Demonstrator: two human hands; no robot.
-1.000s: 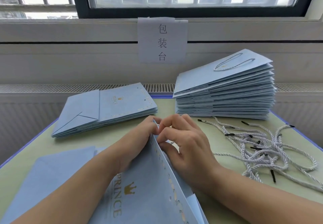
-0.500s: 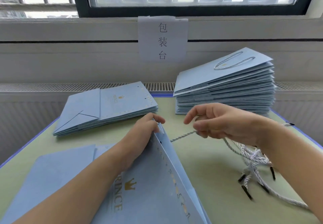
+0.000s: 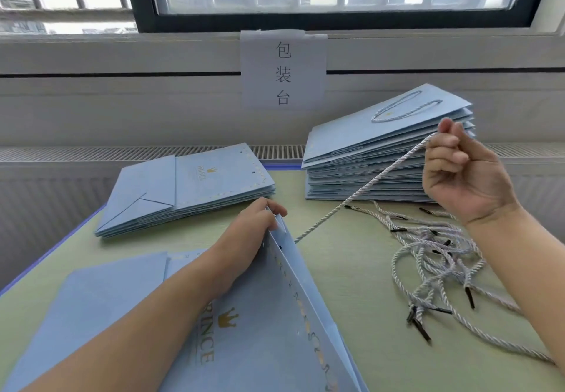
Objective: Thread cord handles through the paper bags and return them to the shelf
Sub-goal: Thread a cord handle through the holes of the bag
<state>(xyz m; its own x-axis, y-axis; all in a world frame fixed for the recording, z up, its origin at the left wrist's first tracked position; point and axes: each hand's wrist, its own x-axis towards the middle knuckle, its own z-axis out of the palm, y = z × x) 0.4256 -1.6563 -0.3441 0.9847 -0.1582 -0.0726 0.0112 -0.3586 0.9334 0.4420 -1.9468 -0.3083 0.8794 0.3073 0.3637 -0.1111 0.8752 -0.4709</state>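
Observation:
A light blue paper bag with a gold crown and lettering lies in front of me, its top edge raised. My left hand pinches that top corner. My right hand is lifted at the right, fingers closed on a white twisted cord. The cord runs taut from my fingers down to the bag's top edge, where it passes behind the paper. A tangle of loose cords with black tips lies on the table under my right forearm.
A tall stack of bags with handles stands at the back right. A lower stack of bags without handles lies at the back left. A paper sign hangs on the wall below the window. The green table has a blue edge.
My right hand has left the bag's top edge and risen up and to the right, drawing the cord out taut. My left hand stays on the bag's corner.

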